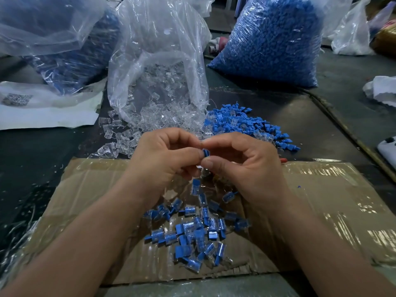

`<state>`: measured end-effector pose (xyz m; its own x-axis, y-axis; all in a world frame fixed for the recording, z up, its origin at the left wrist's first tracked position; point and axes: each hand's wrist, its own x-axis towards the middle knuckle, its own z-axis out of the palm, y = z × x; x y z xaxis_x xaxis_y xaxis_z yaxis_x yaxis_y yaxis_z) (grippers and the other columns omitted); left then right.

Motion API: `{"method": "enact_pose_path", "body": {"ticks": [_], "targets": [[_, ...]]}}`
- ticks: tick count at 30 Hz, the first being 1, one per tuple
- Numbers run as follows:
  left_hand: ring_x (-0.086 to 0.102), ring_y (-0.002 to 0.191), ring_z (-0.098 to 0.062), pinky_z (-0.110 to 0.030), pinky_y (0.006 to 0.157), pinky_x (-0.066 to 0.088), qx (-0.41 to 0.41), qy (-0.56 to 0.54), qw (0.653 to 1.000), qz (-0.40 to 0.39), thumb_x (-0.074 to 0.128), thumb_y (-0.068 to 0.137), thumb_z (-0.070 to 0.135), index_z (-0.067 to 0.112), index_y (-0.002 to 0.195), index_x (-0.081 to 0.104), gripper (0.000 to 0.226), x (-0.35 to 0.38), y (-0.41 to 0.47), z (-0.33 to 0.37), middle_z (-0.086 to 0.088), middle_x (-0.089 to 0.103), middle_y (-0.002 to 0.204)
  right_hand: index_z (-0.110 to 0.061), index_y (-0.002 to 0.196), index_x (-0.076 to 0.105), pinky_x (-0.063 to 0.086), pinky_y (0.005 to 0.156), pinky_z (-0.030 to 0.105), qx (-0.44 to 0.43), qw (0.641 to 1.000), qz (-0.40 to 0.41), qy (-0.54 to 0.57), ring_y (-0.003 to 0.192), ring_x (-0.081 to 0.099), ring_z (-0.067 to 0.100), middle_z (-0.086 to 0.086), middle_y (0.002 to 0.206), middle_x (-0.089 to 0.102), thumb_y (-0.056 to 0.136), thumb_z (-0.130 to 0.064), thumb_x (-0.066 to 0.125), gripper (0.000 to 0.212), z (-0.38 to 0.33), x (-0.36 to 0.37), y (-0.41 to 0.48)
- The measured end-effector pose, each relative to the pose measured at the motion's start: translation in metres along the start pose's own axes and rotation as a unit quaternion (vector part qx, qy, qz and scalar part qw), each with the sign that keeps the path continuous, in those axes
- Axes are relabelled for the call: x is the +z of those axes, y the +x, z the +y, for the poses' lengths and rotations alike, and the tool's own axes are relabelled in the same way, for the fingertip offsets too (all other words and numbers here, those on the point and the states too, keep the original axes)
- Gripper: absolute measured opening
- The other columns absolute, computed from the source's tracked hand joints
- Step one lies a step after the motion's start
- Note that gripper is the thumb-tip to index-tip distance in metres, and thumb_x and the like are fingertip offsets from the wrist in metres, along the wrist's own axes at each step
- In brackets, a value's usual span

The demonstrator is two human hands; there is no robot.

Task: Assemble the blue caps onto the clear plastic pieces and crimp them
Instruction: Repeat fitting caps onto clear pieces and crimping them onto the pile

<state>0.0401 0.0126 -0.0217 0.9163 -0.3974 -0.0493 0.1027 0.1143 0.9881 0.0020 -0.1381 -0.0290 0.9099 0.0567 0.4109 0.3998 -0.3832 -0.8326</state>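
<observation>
My left hand (165, 155) and my right hand (242, 163) meet above the cardboard sheet (321, 200), fingertips together. Between them is a small blue cap (205, 152), pinched by thumbs and forefingers of both hands; a clear piece under it is mostly hidden by my fingers. Below my hands lies a heap of assembled blue-and-clear pieces (197, 230) on the cardboard. Loose clear plastic pieces (120, 136) spill from an open clear bag (156, 67) beyond my left hand. A pile of loose blue caps (246, 125) lies beyond my right hand.
A full bag of blue caps (272, 39) stands at the back right, another blue-filled bag (70, 58) at the back left. A white paper with a QR code (38, 108) lies left. White cloth (381, 91) and a white device (387, 148) sit at the right edge.
</observation>
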Motion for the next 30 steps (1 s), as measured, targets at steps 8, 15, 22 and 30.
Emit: {"method": "enact_pose_path", "body": {"ticks": [8, 15, 22, 30], "targets": [[0.056, 0.041, -0.013, -0.017, 0.039, 0.045, -0.051, -0.034, 0.997, -0.054, 0.074, 0.04, 0.017, 0.018, 0.056, 0.07, 0.017, -0.0052, 0.0016, -0.0013, -0.006, 0.064, 0.055, -0.021, 0.098, 0.065, 0.054, 0.077, 0.025, -0.029, 0.999, -0.009, -0.015, 0.084, 0.066, 0.007, -0.008, 0.091, 0.068, 0.069, -0.016, 0.073, 0.031, 0.0061, -0.0045, 0.001], [0.059, 0.043, -0.015, -0.019, 0.04, 0.046, -0.051, -0.057, 0.995, -0.068, 0.067, 0.048, 0.015, 0.015, 0.058, 0.071, 0.011, -0.0052, 0.0022, -0.0012, -0.01, 0.064, 0.056, -0.025, 0.1, 0.065, 0.054, 0.068, 0.019, -0.029, 1.0, 0.005, 0.008, 0.075, 0.068, 0.006, -0.013, 0.081, 0.07, 0.067, -0.018, 0.075, 0.035, 0.0069, -0.0051, 0.0001], [0.06, 0.044, -0.016, -0.019, 0.04, 0.047, -0.047, -0.058, 0.995, -0.068, 0.067, 0.048, 0.014, 0.014, 0.059, 0.071, 0.012, -0.0063, 0.002, -0.0011, -0.011, 0.065, 0.057, -0.018, 0.095, 0.067, 0.054, 0.068, 0.019, -0.046, 0.999, 0.018, -0.002, 0.074, 0.068, 0.006, -0.013, 0.082, 0.068, 0.067, -0.014, 0.075, 0.029, 0.0072, -0.0048, -0.0004], [0.061, 0.045, -0.015, -0.016, 0.041, 0.046, -0.045, -0.04, 0.996, -0.059, 0.071, 0.046, 0.012, 0.015, 0.057, 0.071, 0.012, -0.0047, 0.0025, -0.0026, -0.011, 0.065, 0.057, -0.014, 0.097, 0.067, 0.054, 0.069, 0.02, -0.053, 0.998, 0.005, -0.02, 0.076, 0.068, 0.005, -0.01, 0.084, 0.068, 0.068, -0.015, 0.075, 0.03, 0.0072, -0.0044, 0.0007]]}}
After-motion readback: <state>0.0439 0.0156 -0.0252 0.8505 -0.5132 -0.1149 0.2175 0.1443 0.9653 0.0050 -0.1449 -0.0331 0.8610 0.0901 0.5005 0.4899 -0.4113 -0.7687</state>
